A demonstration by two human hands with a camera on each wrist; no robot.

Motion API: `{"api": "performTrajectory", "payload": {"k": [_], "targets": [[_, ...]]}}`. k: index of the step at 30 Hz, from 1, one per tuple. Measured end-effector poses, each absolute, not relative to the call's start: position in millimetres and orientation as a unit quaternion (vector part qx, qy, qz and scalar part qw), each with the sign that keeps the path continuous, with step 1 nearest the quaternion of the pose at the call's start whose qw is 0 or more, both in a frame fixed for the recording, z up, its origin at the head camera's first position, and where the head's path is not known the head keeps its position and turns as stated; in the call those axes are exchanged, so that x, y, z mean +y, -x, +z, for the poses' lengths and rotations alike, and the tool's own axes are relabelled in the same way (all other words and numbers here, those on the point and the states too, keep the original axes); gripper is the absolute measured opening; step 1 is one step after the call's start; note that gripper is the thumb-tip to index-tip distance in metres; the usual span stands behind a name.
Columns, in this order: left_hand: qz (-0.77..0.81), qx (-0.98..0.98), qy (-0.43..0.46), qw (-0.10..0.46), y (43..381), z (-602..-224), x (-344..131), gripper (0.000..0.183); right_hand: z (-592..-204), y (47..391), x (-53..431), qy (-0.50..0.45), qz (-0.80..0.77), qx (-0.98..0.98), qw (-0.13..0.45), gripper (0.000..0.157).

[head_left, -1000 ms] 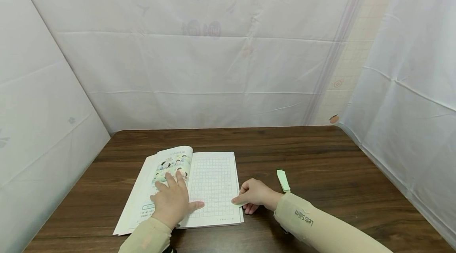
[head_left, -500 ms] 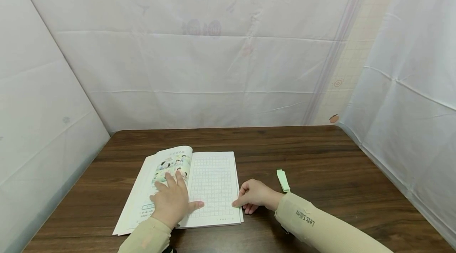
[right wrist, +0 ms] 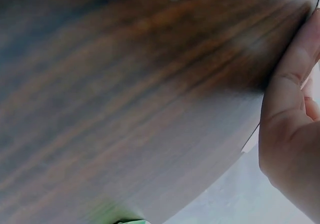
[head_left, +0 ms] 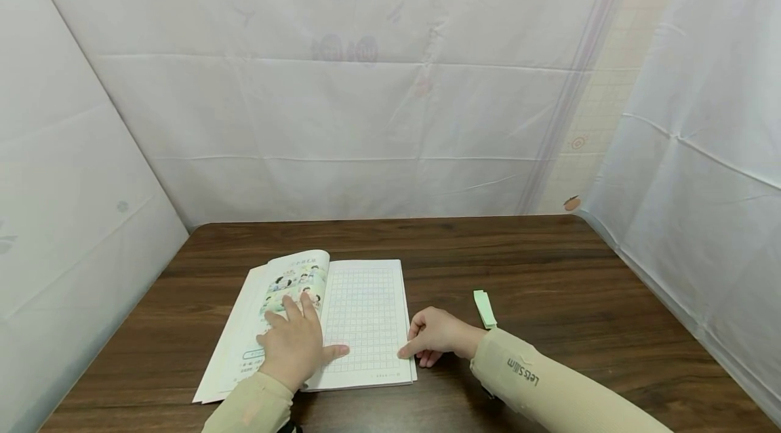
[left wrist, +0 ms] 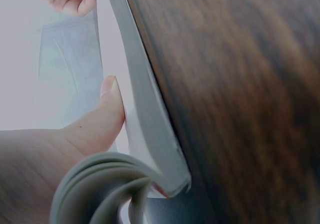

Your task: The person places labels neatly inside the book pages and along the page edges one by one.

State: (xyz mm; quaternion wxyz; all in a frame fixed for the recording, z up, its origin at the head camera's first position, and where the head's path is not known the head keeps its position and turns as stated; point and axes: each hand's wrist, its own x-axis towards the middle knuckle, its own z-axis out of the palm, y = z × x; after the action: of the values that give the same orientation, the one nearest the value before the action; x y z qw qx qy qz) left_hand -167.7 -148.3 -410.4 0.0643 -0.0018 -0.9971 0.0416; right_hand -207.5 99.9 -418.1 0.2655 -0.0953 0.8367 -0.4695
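Observation:
An open book [head_left: 363,314] lies on the table, a grid-ruled page on its right side and an illustrated page [head_left: 295,277] on its left. My left hand [head_left: 293,345] rests on the illustrated page with fingers spread, its thumb reaching onto the grid page. In the left wrist view, the thumb [left wrist: 102,116] lies over the book's thick page block [left wrist: 145,99]. At the right edge of the grid page my right hand [head_left: 436,333] pinches a small green sticky note against the paper; thumb and fingers now mostly hide the note.
A thin pad of green sticky notes [head_left: 485,309] lies on the dark wooden table [head_left: 549,270], just beyond the right wrist. White cloth [head_left: 378,114] hangs behind the table and along both sides.
The right thumb has shifted very slightly right and down at the page edge, and less of the green note shows. My left hand and the book stay put.

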Motion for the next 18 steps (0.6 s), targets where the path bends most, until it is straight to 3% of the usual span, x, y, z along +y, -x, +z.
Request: {"api": "performTrajectory", "payload": {"k": [18], "targets": [[0.053,-0.995,0.005,0.079,165.9,-410.5,-147.4,0.124,-415.2,206.9,98.8,0.088,-0.46,0.843,0.265,0.027]]}}
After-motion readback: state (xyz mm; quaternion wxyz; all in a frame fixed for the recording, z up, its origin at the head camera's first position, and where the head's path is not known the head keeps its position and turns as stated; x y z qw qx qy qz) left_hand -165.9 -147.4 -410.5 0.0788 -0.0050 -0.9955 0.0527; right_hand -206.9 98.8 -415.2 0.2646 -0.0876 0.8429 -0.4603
